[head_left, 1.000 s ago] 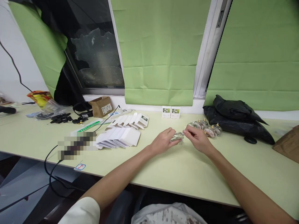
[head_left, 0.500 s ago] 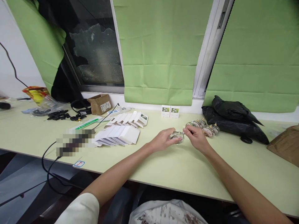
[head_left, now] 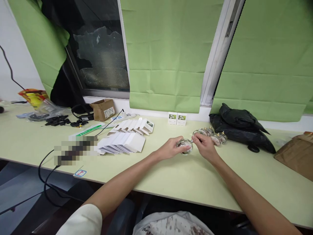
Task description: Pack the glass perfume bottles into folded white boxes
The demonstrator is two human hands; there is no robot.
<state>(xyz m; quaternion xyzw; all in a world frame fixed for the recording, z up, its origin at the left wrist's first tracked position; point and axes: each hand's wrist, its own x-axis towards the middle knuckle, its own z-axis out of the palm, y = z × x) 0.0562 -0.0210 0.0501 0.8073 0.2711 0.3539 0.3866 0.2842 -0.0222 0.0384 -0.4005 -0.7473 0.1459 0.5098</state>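
My left hand (head_left: 171,148) grips a small round clear glass bottle (head_left: 186,146) just above the pale green table (head_left: 186,179). My right hand (head_left: 204,146) pinches the bottle's cap end from the right. Just behind my right hand lies a row of several similar round bottles (head_left: 215,137) with gold caps. Two small white boxes with green pictures (head_left: 177,118) stand by the wall behind the hands. To the left lie two rows of flat white folded cartons (head_left: 126,143).
A black plastic bag (head_left: 241,125) sits at the back right, with a brown paper bag (head_left: 294,156) at the far right. At the left are a small cardboard box (head_left: 102,109), black cables (head_left: 49,169) and a green-striped package (head_left: 85,131).
The bottle has turned in my hands from lying flat to showing its round face, and both hands stayed in place. The view shifted slightly to the right.
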